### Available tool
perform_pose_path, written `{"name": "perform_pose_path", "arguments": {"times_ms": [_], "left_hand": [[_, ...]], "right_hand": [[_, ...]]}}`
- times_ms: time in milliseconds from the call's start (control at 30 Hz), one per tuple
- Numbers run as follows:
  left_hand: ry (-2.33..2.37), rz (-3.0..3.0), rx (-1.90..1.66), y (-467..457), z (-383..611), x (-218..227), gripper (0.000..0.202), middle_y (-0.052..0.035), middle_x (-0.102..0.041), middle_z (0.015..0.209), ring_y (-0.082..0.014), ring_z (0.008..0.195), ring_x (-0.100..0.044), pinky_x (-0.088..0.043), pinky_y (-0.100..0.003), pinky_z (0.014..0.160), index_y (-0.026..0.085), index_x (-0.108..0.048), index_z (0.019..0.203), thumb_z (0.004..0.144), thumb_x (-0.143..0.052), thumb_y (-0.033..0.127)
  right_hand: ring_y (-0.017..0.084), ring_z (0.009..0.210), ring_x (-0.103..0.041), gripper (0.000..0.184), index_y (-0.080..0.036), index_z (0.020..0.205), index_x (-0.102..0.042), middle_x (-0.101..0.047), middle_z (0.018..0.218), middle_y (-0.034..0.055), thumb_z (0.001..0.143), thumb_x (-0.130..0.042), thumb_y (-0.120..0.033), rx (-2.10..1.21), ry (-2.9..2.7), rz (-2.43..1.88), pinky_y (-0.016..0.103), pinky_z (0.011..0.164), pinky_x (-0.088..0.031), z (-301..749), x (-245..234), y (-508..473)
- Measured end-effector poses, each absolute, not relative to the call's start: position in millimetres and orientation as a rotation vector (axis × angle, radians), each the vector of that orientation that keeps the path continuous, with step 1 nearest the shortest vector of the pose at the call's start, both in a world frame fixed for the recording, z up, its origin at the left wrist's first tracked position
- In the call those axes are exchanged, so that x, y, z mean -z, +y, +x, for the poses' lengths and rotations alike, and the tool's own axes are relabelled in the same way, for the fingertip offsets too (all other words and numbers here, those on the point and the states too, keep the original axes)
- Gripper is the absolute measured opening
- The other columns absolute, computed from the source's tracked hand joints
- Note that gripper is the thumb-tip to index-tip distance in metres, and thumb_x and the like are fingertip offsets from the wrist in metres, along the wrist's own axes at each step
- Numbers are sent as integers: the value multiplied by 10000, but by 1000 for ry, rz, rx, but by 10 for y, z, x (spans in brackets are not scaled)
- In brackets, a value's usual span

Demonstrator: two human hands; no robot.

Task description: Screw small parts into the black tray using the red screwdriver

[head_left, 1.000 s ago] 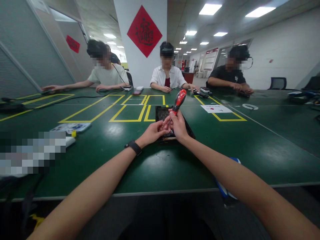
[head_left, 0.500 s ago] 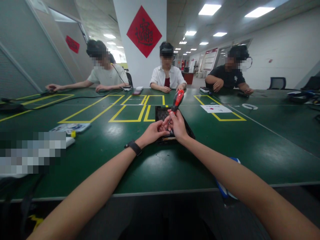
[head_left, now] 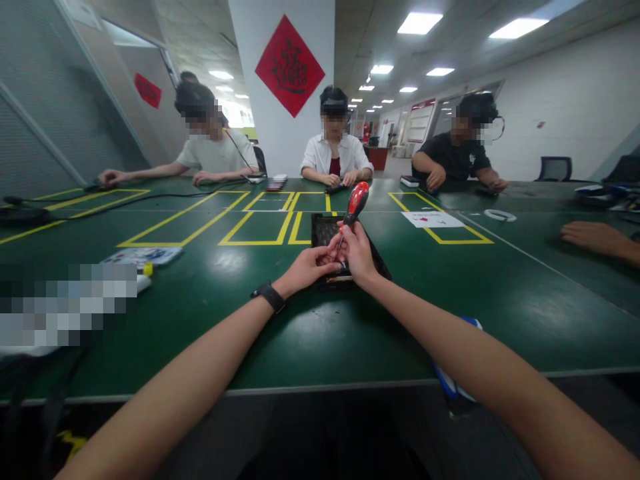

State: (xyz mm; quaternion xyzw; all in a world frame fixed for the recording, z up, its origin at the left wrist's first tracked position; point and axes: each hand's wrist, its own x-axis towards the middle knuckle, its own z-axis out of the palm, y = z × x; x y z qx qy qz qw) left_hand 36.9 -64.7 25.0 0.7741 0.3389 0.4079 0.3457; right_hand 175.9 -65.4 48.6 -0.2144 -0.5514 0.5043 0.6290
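A screwdriver (head_left: 357,202) with a red and black handle stands nearly upright, its handle leaning a little right. My right hand (head_left: 359,255) is closed around it low down, below the thick part of the handle. Close against it, my left hand (head_left: 320,262) has its thumb and fingers pinched together near the screwdriver's tip; what they hold is hidden. Both hands are over a black tray-like case (head_left: 320,230) with a textured inside. My fingers cover much of the case, and the screwdriver's tip cannot be made out.
Yellow tape outlines (head_left: 250,243) mark the green table (head_left: 400,333). A paper sheet (head_left: 433,219) and a white ring (head_left: 500,215) lie to the right. A blue-white object (head_left: 453,383) is partly under my right forearm. Several people sit around; another person's hand (head_left: 580,233) rests at right.
Another person's hand and forearm have come into view at the right edge. The person opposite has brought their hands together on a dark object. My hands and the screwdriver have barely moved.
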Motion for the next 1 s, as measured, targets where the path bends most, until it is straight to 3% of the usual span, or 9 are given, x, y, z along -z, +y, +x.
{"name": "perform_pose_path", "arguments": {"times_ms": [167, 400, 667, 1000], "left_hand": [[870, 1963, -1095, -666, 382, -268, 308, -2, -606, 702, -89, 583, -508, -409, -213, 567, 107, -618, 848, 684, -701, 356], [798, 1887, -964, -664, 341, -283, 293, -73, -677, 768, -151, 686, -598, -461, -279, 673, 99, -666, 823, 764, -613, 381], [900, 1952, -1083, -639, 384, -246, 372, -5, -597, 707, -95, 590, -493, -405, -231, 587, 113, -632, 874, 653, -717, 399], [1060, 2226, -1148, -717, 356, -336, 304, -4, -583, 711, -111, 627, -476, -376, -231, 602, 138, -623, 826, 762, -603, 435]], "right_hand": [[62, 396, -486, 268, -216, 993, -431, -557, 564, -68, 847, -480, -436, -1154, -1277, -506, 144, 344, -316, 1760, -484, -652], [76, 435, -526, 312, -189, 961, -475, -579, 581, -29, 854, -433, -479, -1255, -1269, -505, 145, 344, -308, 1791, -443, -577], [69, 420, -500, 323, -209, 971, -446, -569, 587, -44, 848, -447, -507, -1187, -1251, -476, 155, 352, -320, 1775, -455, -617], [63, 419, -484, 298, -211, 963, -448, -561, 581, -47, 865, -426, -491, -1099, -1226, -496, 156, 362, -315, 1782, -466, -627]]}}
